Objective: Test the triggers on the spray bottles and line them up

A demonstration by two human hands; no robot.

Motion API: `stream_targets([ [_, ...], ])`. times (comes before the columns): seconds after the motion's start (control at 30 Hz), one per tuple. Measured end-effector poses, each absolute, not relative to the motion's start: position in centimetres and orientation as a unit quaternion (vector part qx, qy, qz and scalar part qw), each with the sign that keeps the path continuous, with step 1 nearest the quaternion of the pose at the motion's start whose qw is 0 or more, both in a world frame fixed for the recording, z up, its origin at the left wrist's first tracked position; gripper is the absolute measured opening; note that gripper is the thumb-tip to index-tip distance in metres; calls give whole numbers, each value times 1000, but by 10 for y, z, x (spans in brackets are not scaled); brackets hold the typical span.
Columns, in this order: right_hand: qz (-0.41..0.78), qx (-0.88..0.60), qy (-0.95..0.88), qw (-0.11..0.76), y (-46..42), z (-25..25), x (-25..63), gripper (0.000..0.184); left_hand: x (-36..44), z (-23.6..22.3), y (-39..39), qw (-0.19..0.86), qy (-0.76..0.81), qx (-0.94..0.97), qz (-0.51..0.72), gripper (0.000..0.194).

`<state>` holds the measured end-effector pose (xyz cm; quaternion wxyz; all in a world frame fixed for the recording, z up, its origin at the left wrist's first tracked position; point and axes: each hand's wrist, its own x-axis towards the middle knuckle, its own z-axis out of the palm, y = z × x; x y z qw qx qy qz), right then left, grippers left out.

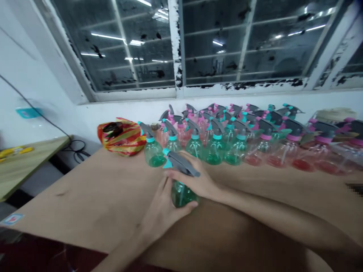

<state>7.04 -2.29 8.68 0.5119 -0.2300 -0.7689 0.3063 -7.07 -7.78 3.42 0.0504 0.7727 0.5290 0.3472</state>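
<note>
A green spray bottle (184, 194) with a grey and turquoise spray head (181, 163) is between my hands, above the near side of the table. My left hand (167, 211) wraps round the lower body, its thumb along the near side. My right hand (202, 177) grips the neck just under the spray head, with the far fingers partly hidden behind it. Just beyond stands a row of similar green spray bottles (214, 153) with turquoise collars.
Several red-tinted spray bottles (303, 160) with pink collars continue the row to the right, with more behind. A red and yellow plastic bag (124, 141) lies at the back left of the brown table (85, 196). A black cable (78, 149) hangs beside a second table (36, 158).
</note>
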Motion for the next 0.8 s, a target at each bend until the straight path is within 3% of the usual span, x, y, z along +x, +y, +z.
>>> stream_targets([
  [0.13,310,-198,-824,430,-9,95,37,48,-133,39,-82,-7,571,734,367,56],
  [0.2,309,-223,-823,422,1,97,28,48,-164,41,-78,-2,592,712,378,52],
  [0.43,263,-378,-782,421,39,89,6,64,-243,35,-37,38,598,652,465,65],
  [0.8,225,-438,-783,380,63,81,-24,57,-278,22,38,-12,580,664,472,60],
])
